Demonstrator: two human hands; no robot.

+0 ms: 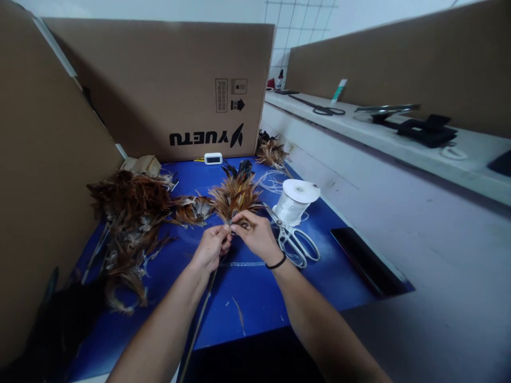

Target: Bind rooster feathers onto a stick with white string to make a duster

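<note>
My left hand (211,246) is closed around the base of a feather duster, its fingertips pinched together. A thick bunch of brown and black feathers (235,192) fans out above that hand. Below it, a thin stick (199,319) runs down toward me. My right hand (257,234), with a black band at the wrist, meets the left fingertips at the binding point. Its thumb and finger are pinched, and a small brown feather (248,225) shows under the curled fingers. Whatever lies right between the fingertips is too small to make out.
White-handled scissors (294,243) and a spool of white ribbon (290,207) sit to the right. Loose feathers (136,213) are heaped at the left. A phone (367,260) lies near the right edge. A cardboard box (159,85) closes off the back, beside a small digital timer (213,158).
</note>
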